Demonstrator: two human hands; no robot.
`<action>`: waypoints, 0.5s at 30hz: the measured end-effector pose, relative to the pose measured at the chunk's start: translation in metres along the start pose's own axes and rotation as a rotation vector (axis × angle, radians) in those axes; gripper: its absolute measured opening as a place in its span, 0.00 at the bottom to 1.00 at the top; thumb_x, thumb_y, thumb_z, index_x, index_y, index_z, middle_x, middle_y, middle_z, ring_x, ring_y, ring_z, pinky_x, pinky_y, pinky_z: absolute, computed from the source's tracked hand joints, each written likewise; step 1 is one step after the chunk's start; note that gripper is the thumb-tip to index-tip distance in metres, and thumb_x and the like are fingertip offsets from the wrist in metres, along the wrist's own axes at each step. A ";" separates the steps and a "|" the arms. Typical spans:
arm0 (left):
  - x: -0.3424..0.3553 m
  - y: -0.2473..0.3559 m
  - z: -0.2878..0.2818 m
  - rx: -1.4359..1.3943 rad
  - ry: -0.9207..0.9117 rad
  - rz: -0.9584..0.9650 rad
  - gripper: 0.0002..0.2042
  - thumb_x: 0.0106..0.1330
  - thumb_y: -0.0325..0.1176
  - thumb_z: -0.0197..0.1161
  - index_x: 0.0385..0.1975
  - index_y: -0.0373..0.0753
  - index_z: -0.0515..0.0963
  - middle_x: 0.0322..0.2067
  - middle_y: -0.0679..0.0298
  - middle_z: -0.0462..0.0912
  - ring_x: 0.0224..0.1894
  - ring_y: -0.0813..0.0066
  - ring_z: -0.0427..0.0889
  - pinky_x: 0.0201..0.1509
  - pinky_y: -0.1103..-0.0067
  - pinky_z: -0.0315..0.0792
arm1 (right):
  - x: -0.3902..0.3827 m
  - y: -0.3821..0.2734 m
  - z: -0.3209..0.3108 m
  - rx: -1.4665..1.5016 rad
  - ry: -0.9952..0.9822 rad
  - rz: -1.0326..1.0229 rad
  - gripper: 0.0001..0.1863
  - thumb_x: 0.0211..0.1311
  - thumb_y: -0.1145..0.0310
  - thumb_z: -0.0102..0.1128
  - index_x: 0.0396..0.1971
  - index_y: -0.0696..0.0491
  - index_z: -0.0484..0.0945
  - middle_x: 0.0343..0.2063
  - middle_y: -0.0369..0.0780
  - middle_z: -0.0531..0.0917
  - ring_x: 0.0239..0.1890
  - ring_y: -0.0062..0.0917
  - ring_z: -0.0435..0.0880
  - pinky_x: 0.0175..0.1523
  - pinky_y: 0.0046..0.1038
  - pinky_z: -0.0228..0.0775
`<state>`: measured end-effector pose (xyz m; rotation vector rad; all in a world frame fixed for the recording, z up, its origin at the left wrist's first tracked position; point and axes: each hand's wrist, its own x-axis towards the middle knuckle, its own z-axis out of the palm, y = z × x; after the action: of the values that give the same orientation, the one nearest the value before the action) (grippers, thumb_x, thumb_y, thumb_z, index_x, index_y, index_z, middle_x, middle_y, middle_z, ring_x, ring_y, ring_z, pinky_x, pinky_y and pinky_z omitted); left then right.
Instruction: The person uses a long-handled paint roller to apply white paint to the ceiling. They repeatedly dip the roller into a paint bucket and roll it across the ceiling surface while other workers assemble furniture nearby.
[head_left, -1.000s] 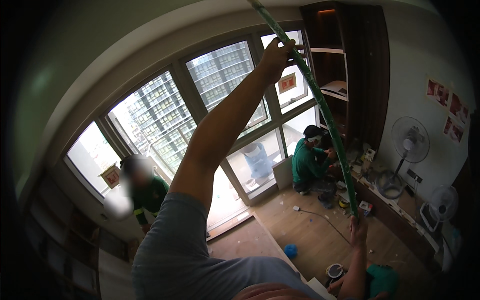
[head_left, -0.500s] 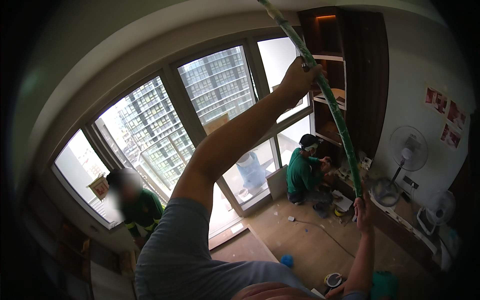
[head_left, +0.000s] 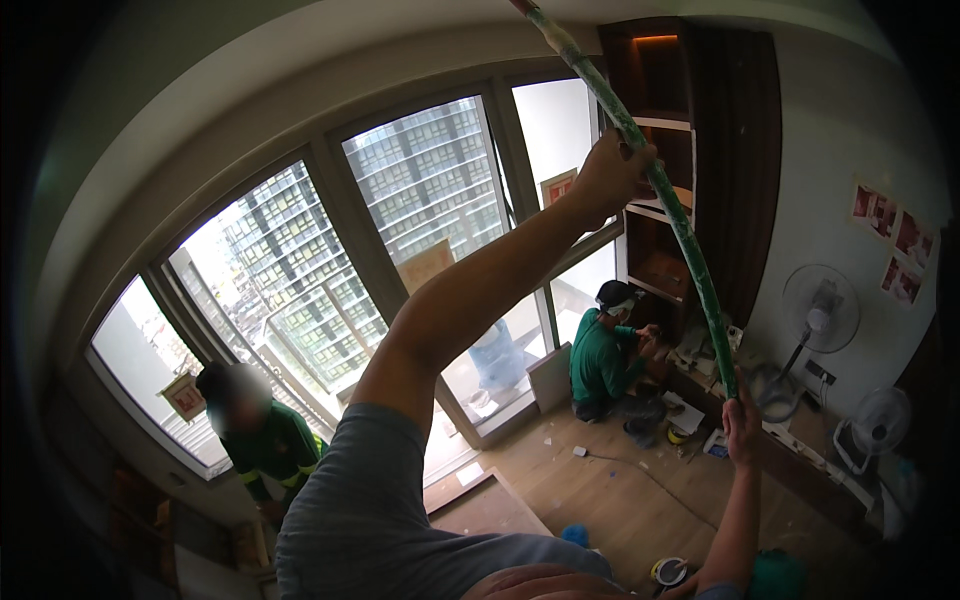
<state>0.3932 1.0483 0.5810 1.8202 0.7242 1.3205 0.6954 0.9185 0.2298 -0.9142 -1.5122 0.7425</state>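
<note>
A long green pole (head_left: 690,245), worn and specked with pale marks, slants across the view from the top middle down to the right. High up, my left hand (head_left: 615,175) is wrapped round its upper part, with that arm stretched out in a grey sleeve. My right hand (head_left: 741,425) grips the pole's lower end. The pole's far end runs out of the picture at the top, so whatever it carries is hidden.
A person in green (head_left: 603,360) crouches by the dark shelving (head_left: 658,85); another person (head_left: 270,435) stands at the left. A pedestal fan (head_left: 820,308) and a smaller fan (head_left: 875,425) are at the right. On the floor are a paint pot (head_left: 668,572), a cord and a board (head_left: 490,505).
The pole and both hands have shifted slightly right and down in the picture, and a reddish part of the pole shows at the top. Both hands still hold it.
</note>
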 end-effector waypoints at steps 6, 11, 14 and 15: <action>0.014 -0.011 0.009 0.040 0.017 -0.011 0.17 0.76 0.33 0.57 0.53 0.28 0.61 0.44 0.45 0.82 0.45 0.57 0.87 0.47 0.64 0.88 | 0.018 0.012 -0.024 -0.075 -0.023 0.003 0.31 0.79 0.52 0.48 0.74 0.49 0.62 0.19 0.27 0.65 0.19 0.10 0.60 0.23 0.18 0.53; 0.031 -0.019 0.024 0.074 0.053 -0.004 0.18 0.76 0.33 0.57 0.54 0.27 0.62 0.43 0.47 0.81 0.44 0.58 0.87 0.48 0.64 0.87 | 0.032 0.024 -0.048 -0.071 -0.082 0.004 0.30 0.80 0.55 0.46 0.76 0.47 0.58 0.21 0.28 0.66 0.19 0.10 0.61 0.23 0.17 0.54; 0.040 -0.019 0.021 0.103 0.097 0.033 0.18 0.76 0.33 0.57 0.56 0.26 0.63 0.44 0.48 0.81 0.44 0.59 0.87 0.47 0.65 0.87 | 0.050 0.011 -0.057 -0.123 -0.104 -0.020 0.29 0.80 0.58 0.46 0.76 0.46 0.58 0.22 0.28 0.66 0.20 0.11 0.61 0.25 0.17 0.54; 0.044 -0.022 0.019 0.086 0.102 0.029 0.19 0.76 0.33 0.57 0.57 0.26 0.62 0.44 0.48 0.81 0.43 0.59 0.87 0.47 0.65 0.87 | 0.054 0.005 -0.057 -0.143 -0.089 -0.043 0.29 0.80 0.58 0.47 0.76 0.46 0.59 0.22 0.29 0.67 0.21 0.12 0.62 0.26 0.19 0.57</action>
<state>0.4246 1.0904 0.5824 1.8473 0.8234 1.4298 0.7502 0.9654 0.2601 -0.9625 -1.6749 0.6582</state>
